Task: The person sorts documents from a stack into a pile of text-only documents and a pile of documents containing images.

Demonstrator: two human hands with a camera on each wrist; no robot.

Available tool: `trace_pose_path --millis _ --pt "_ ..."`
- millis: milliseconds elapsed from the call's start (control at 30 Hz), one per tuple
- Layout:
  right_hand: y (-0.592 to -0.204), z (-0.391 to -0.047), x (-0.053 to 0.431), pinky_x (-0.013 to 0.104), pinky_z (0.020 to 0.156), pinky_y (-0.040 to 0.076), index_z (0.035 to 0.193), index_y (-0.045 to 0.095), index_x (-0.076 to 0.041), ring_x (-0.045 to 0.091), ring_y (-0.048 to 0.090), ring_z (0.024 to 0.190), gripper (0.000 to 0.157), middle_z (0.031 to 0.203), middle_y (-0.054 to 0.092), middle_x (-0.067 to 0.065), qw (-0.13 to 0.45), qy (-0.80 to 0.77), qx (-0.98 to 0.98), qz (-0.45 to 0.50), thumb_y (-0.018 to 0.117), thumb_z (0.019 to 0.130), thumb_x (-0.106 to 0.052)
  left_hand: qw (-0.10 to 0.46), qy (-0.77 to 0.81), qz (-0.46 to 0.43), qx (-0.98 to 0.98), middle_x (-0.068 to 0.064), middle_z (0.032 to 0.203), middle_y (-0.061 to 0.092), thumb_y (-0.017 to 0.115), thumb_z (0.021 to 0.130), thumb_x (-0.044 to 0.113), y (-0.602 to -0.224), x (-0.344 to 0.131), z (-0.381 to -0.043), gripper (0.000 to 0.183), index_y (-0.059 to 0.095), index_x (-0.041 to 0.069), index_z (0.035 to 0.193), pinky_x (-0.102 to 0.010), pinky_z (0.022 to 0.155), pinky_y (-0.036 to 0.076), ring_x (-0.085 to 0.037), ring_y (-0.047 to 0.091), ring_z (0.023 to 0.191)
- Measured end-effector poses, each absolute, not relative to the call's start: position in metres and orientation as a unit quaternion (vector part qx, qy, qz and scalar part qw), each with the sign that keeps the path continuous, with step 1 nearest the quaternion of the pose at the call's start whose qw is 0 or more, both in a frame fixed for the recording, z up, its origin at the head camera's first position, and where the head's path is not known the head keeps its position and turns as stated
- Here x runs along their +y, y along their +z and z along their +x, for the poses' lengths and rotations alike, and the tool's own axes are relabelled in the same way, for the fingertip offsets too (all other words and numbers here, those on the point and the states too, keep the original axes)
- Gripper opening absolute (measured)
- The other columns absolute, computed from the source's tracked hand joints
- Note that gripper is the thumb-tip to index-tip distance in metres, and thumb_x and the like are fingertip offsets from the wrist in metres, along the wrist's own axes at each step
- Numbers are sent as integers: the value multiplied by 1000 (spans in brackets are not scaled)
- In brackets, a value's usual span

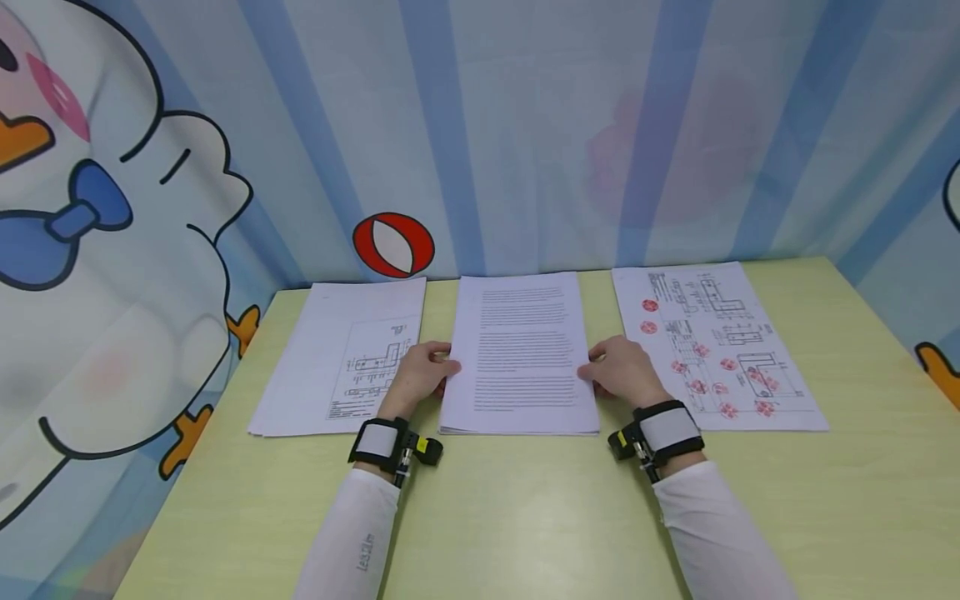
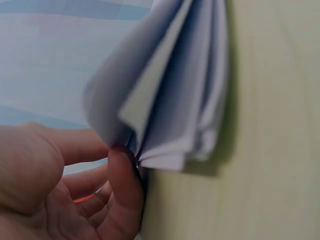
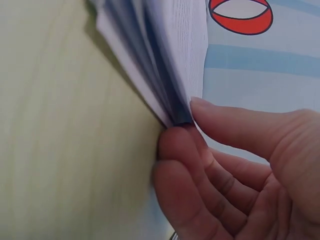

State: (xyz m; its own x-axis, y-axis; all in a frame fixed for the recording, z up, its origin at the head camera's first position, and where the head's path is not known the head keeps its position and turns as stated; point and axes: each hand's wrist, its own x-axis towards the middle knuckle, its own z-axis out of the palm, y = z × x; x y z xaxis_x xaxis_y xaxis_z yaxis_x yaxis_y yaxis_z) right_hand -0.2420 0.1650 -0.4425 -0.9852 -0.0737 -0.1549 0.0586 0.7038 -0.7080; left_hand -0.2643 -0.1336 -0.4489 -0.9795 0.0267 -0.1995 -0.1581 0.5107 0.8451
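- Centrally, a stack of printed text sheets (image 1: 517, 367) lies between the 2 hands on the pale wood-grain table (image 1: 517, 517), its long axis running away from the person and a short edge facing them.
- The left hand (image 1: 417, 375) pinches the left long edge between thumb and fingers; the right hand (image 1: 628, 371) pinches the right long edge opposite. With both touching the stack, neither is clearly nearer.
- In the 2 wrist views the sheets bow and fan apart near the fingertips; I cannot tell whether the bottom sheet rests flat.
- Left of the stack and apart from it lie technical drawing sheets (image 1: 315, 358), partly covered by the left hand.
- To the right, near the right hand, lies a technical drawing with red round marks (image 1: 720, 350).
- Behind hangs a blue-striped curtain (image 1: 525, 150).
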Motion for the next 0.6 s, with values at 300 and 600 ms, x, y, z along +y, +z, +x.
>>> trace_pose_path --millis 300,600 --pt "-436 -239 162 26 50 42 115 64 9 17 59 56 35 73 66 10 88 -352 932 -3 68 90 -15 93 432 -38 896 -12 93 62 64 94 14 -441 -134 -260 43 56 1 134 -22 51 45 -15 55 60" --pt "-424 -236 153 26 47 39 112 67 7 19 58 60 32 88 68 17 12 -339 941 -10 60 96 -21 69 432 -38 899 -12 100 63 57 100 27 -424 -141 -256 43 55 6 136 -26 56 45 -22 57 64"
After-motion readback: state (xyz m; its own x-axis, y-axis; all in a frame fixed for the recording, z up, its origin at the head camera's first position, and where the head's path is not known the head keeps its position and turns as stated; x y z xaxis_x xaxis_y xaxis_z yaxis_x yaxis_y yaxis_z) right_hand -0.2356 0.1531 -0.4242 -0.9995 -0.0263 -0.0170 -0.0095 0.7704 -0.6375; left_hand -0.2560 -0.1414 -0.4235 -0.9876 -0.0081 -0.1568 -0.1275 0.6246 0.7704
